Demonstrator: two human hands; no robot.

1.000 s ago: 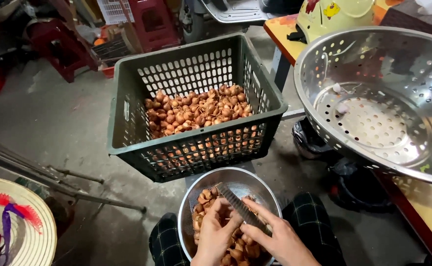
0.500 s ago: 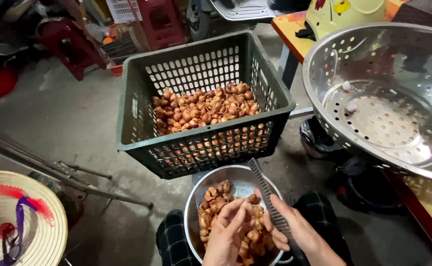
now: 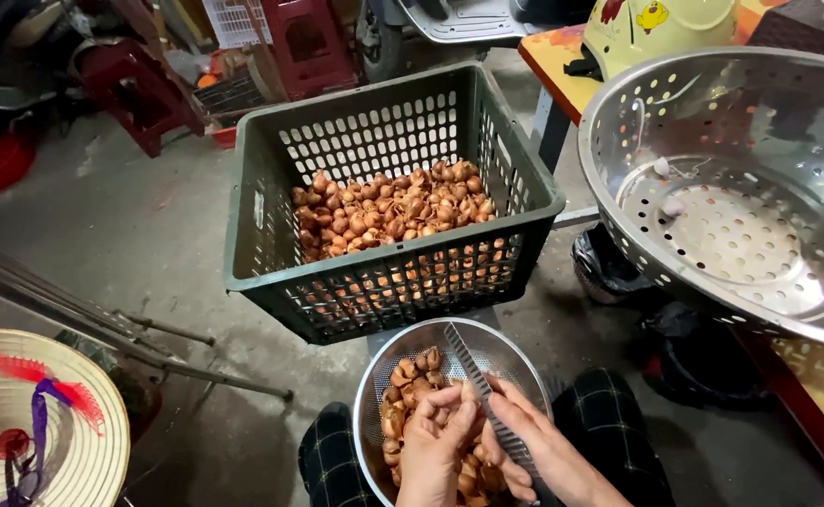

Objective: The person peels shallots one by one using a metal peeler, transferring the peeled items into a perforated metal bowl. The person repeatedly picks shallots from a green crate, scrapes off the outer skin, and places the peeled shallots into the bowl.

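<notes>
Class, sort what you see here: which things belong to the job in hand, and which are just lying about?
In use:
left hand
right hand
knife
small brown bulbs
metal bowl
green crate
big metal colander

Lying about:
straw hat
red stools
yellow helmet
metal rods

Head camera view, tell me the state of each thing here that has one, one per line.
Green crate: upright, part filled with brown shallots.
Small metal bowl: on the lap, holding shallots.
Knife: gripped by the right hand, blade over the bowl.
Left hand: holding a shallot.
Large metal colander: tilted, nearly empty.
Conical hat: lying on the floor.
</notes>
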